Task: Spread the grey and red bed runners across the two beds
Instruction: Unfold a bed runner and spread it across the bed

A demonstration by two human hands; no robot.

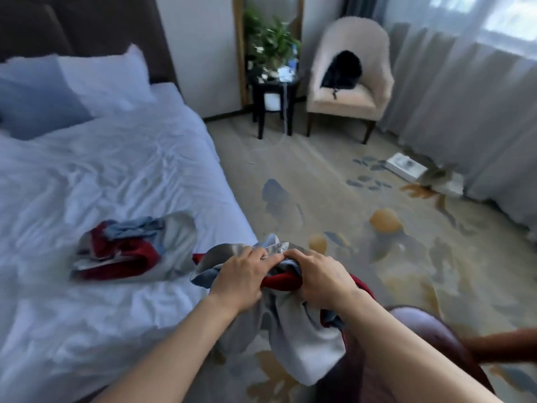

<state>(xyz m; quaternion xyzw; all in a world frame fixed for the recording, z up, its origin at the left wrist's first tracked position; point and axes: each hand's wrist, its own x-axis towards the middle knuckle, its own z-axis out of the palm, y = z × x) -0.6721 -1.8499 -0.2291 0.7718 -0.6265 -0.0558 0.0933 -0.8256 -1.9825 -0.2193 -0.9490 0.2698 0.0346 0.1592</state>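
I hold a bunched grey and red bed runner [302, 341] in front of me, just off the near right corner of the bed [96, 175]. My left hand [241, 279] and my right hand [319, 276] both grip its crumpled top edge side by side, and the cloth hangs down below them. A second grey and red runner [136, 247] lies crumpled on the white duvet, to the left of my hands. Only one bed is in view.
White pillows [87, 82] lean on a dark headboard. A black side table [273, 100] with a plant, a beige armchair [348, 82] holding a black bag, sheer curtains [465, 112] and a white box [406, 167] ring the patterned carpet. A dark red chair [430, 338] stands at my right.
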